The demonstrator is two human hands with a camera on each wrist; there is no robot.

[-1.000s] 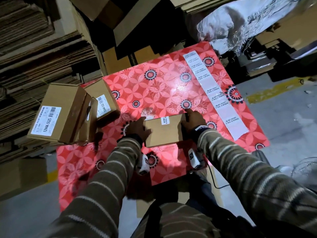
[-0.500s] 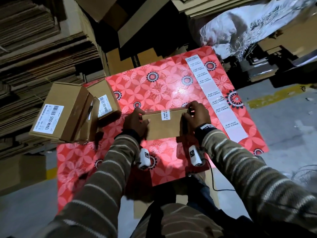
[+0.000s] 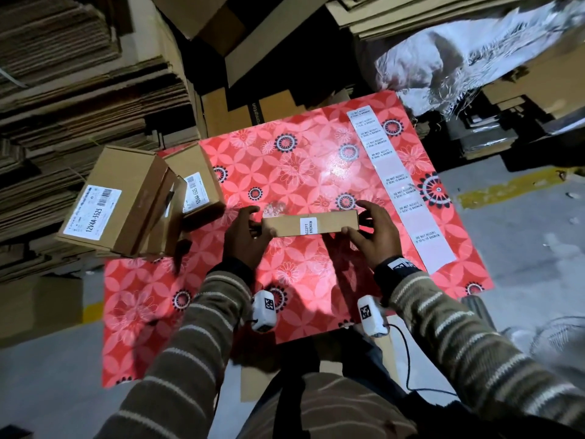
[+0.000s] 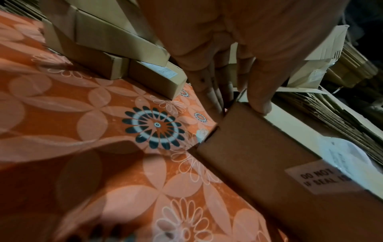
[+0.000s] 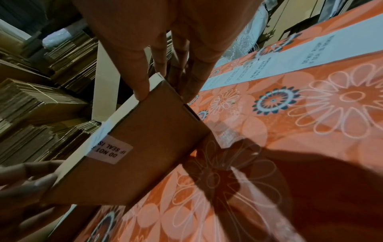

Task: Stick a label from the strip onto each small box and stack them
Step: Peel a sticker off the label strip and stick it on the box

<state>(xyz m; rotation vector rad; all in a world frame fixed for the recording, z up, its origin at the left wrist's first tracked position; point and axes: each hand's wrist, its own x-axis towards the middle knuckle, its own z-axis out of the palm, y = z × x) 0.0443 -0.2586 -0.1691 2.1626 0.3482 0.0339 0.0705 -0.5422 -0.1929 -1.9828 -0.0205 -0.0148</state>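
Observation:
A small brown cardboard box (image 3: 329,224) (image 4: 259,157) (image 5: 149,147) is held tilted up on edge above the red flowered mat (image 3: 304,172), a white seal label (image 3: 308,225) wrapped over its top edge. My left hand (image 3: 250,236) grips its left end, thumb on top in the left wrist view. My right hand (image 3: 372,231) grips the right end between thumb and fingers. The white label strip (image 3: 400,188) lies along the mat's right side. A pile of labelled boxes (image 3: 126,201) leans at the mat's left edge.
Stacks of flattened cardboard (image 3: 63,90) fill the left and back. Silver foil wrap (image 3: 459,58) lies at the back right. Grey floor with a yellow line (image 3: 506,191) runs to the right of the mat.
The box lay flat on the mat under both hands; both hands have since lifted it and tipped it up on edge, moving it slightly away from me.

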